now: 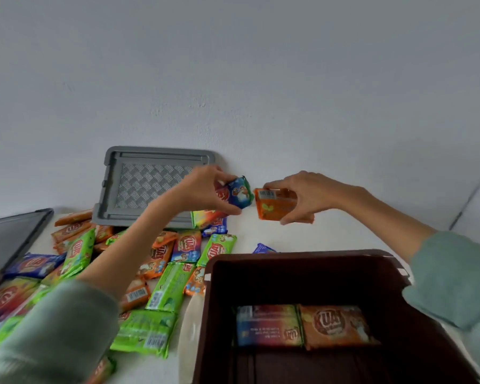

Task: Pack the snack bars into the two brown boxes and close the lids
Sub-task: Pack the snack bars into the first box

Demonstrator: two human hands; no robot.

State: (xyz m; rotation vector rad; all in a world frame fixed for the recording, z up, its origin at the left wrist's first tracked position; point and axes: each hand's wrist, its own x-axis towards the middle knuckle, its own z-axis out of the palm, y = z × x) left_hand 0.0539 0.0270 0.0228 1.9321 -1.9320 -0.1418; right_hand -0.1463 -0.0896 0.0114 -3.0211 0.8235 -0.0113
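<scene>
My left hand (205,189) holds a blue and red snack bar (237,194) up above the table. Just to its right, my right hand (308,198) grips an orange snack bar (275,207) at the same height. An open dark brown box (261,261) stands in front of me at the lower right. On its bottom lie a rainbow-coloured bar (269,325) and an orange bar (336,325), side by side. Several green, orange and blue bars (166,284) are scattered over the white table to the left of the box.
A grey lid (150,187) with a woven pattern leans against the white wall behind the bars. A second dark lid (11,236) lies tilted at the far left edge. A single blue bar (262,248) peeks out just behind the box's far rim.
</scene>
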